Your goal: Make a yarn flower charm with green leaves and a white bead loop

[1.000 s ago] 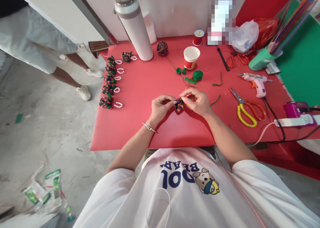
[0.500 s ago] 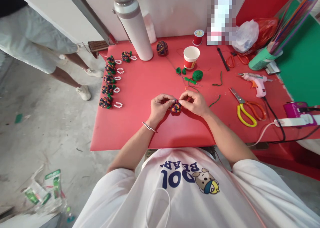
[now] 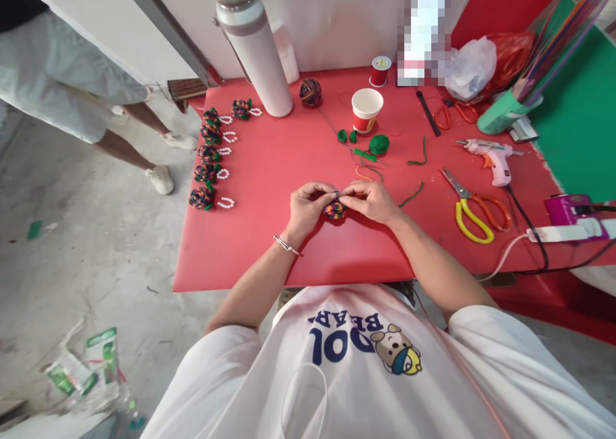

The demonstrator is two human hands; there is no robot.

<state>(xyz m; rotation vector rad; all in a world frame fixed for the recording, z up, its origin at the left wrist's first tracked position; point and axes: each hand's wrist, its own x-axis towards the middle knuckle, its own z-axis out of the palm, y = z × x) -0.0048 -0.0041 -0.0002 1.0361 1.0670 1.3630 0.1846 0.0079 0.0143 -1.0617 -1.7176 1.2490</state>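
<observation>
Between my hands, low over the red table (image 3: 250, 233), is a multicoloured crocheted yarn flower (image 3: 335, 210). My left hand (image 3: 308, 203) pinches its upper left edge between thumb and finger. From the other side my right hand (image 3: 371, 201) pinches at its top edge, fingertips close to those of the left. Dark yarn shows between the fingertips; the finer strands are too small to make out. Just beyond lie a green-handled crochet hook (image 3: 364, 154), a green yarn ball (image 3: 379, 144) and small green crocheted leaves (image 3: 342, 136).
Several finished flowers with bead loops (image 3: 202, 197) line the left edge. A white bottle (image 3: 262, 57), multicoloured yarn ball (image 3: 310, 92) and paper cup (image 3: 367, 110) stand behind. Scissors (image 3: 464, 208), a pink glue gun (image 3: 498, 160) and a power strip (image 3: 558, 233) lie right. A person (image 3: 62, 73) stands left.
My right hand has moved slightly left, bringing its fingertips closer to my left hand's. The flower has shifted a little left and down between them.
</observation>
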